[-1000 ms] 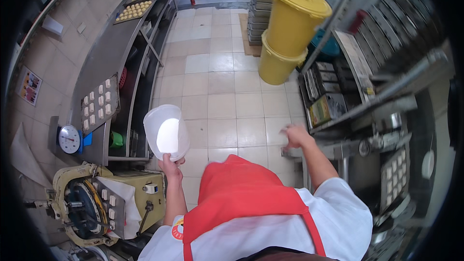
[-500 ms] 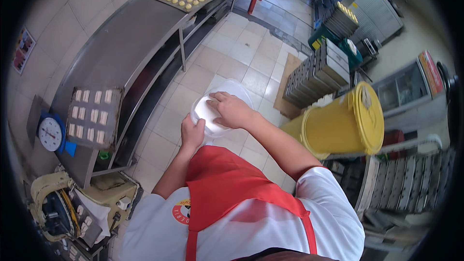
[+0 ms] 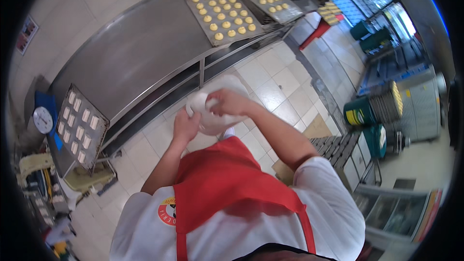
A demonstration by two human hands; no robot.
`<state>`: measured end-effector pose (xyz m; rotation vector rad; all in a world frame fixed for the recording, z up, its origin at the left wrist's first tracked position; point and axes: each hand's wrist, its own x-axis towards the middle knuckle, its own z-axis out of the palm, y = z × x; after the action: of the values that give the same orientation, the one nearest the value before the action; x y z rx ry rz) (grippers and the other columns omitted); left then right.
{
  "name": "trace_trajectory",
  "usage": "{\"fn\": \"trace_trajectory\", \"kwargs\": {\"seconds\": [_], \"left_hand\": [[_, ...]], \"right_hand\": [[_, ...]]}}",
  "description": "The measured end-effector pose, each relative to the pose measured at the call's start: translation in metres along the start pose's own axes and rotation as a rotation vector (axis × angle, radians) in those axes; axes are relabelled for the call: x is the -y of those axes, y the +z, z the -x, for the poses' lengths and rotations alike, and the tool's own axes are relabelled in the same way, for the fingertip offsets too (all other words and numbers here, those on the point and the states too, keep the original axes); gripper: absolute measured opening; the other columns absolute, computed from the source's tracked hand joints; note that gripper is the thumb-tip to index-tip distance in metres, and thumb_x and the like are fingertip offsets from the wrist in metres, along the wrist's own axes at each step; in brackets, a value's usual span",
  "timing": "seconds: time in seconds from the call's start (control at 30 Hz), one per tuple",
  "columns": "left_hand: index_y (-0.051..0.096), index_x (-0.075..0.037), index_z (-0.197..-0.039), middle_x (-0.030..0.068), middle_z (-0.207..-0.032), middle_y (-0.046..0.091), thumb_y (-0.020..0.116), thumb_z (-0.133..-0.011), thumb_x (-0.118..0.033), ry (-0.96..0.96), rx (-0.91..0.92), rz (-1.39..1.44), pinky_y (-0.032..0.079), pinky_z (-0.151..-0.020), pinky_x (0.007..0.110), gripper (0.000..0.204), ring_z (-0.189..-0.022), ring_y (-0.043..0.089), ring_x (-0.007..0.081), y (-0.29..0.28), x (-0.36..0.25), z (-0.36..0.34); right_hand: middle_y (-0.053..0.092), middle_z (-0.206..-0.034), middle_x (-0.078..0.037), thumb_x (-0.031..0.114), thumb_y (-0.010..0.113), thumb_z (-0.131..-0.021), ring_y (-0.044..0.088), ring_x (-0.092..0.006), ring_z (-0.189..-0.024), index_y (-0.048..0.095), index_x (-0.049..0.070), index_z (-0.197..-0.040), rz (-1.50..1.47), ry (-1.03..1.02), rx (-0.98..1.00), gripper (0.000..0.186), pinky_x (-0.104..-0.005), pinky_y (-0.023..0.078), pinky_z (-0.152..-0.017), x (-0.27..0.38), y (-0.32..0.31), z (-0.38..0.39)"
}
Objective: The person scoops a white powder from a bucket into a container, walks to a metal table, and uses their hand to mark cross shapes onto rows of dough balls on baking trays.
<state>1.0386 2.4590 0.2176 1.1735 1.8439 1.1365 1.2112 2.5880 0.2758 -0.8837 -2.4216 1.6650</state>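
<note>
Lower centre: red cloth apron (image 3: pixel 232 179). Centre: translucent, rounded plastic tub (image 3: pixel 215 123), its axis apparently slanting upper right; left hand (image 3: pixel 186 125) pinches its left edge. Right hand (image 3: pixel 231 102), nearer the opening, curls over it; whether its fingers hold anything cannot be told. Upper left: smooth steel worktop (image 3: pixel 140 38). Upper centre: domed yellow rounds (image 3: pixel 221 16).

From this end I make out the tub (image 3: pixel 211 122) as smooth, translucent plastic, and the apron (image 3: pixel 227 174) and shirt (image 3: pixel 212 227) as matt cloth. I see the tabletop (image 3: pixel 135 38) as smooth metal with a soft sheen, the near tray (image 3: pixel 99 131) as duller metal, and the floor (image 3: pixel 285 111) as glossy tile.
</note>
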Motion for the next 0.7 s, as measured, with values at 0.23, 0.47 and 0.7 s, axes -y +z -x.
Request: {"fn": "trace_trajectory", "kwargs": {"seconds": [0.23, 0.47, 0.7], "left_hand": [[0.066, 0.005, -0.108, 0.0253, -0.095, 0.071, 0.061, -0.082, -0.023, -0.169, -0.257, -0.037, 0.054, -0.082, 0.043, 0.039, -0.092, 0.071, 0.0387, 0.019, -0.065, -0.116], [0.064, 0.011, -0.112, 0.0161, -0.099, 0.072, 0.056, -0.086, -0.014, -0.291, -0.428, 0.299, 0.052, -0.081, 0.035, 0.037, -0.090, 0.068, 0.0212, 0.010, -0.038, -0.186], [0.055, 0.008, -0.122, 0.0122, -0.112, 0.064, 0.057, -0.088, -0.013, -0.467, -0.675, 0.559, 0.051, -0.084, 0.033, 0.040, -0.099, 0.062, 0.0201, -0.009, -0.024, -0.189]], "right_hand": [[0.043, -0.063, 0.003, 0.033, 0.055, -0.102, 0.034, -0.0063, -0.049, 0.046, 0.013, -0.073, -0.978, 0.295, 0.244, 0.036, -0.0214, 0.023, -0.039, -0.012, -0.138, -0.119], [0.037, -0.060, 0.004, 0.025, 0.050, -0.102, 0.032, -0.0077, -0.048, 0.041, 0.016, -0.072, -1.360, -0.002, -0.110, 0.032, -0.0233, 0.023, -0.039, -0.022, -0.274, -0.208], [0.040, -0.057, -0.002, 0.021, 0.053, -0.099, 0.033, -0.0121, -0.045, 0.041, 0.011, -0.069, -1.243, 0.129, -0.502, 0.035, -0.0264, 0.024, -0.039, -0.128, -0.259, -0.302]]}}
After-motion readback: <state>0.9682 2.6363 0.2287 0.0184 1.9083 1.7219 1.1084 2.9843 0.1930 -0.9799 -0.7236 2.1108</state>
